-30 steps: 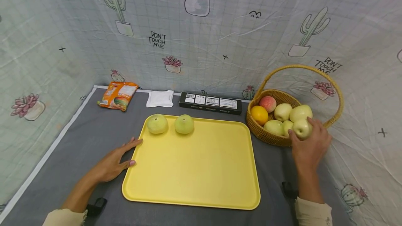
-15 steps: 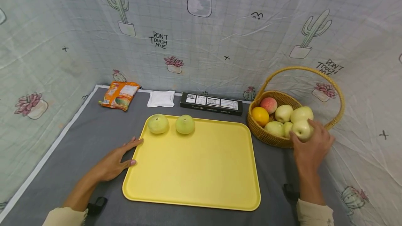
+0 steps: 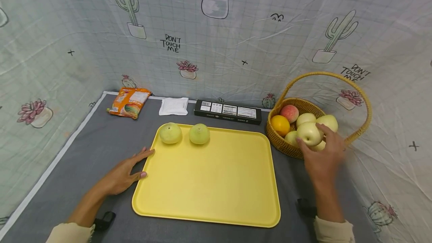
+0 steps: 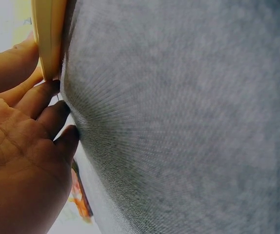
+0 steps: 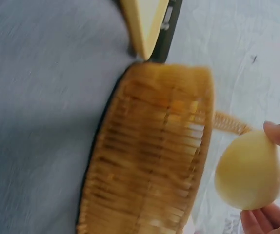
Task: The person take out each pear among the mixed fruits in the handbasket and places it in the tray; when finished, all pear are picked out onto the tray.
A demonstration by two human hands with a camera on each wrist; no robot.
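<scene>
My right hand holds a pale green apple between thumb and fingers, over the front of the wicker basket. In the right wrist view the apple hangs clear above the basket's rim. Inside the basket lie more pale green fruits, an orange and a peach. My left hand rests at the left rim of the yellow tray, fingers extended, thumb tip on the edge. Two greenish round fruits sit in the tray's far left corner area.
Behind the tray, an orange snack packet, a white pouch and a long black box lie along the table's back edge. The basket's tall handle arches up. A printed cloth hangs around the grey table.
My right hand has lifted the apple off the other fruits and moved it left toward the tray. The left hand has stayed at the tray's rim.
</scene>
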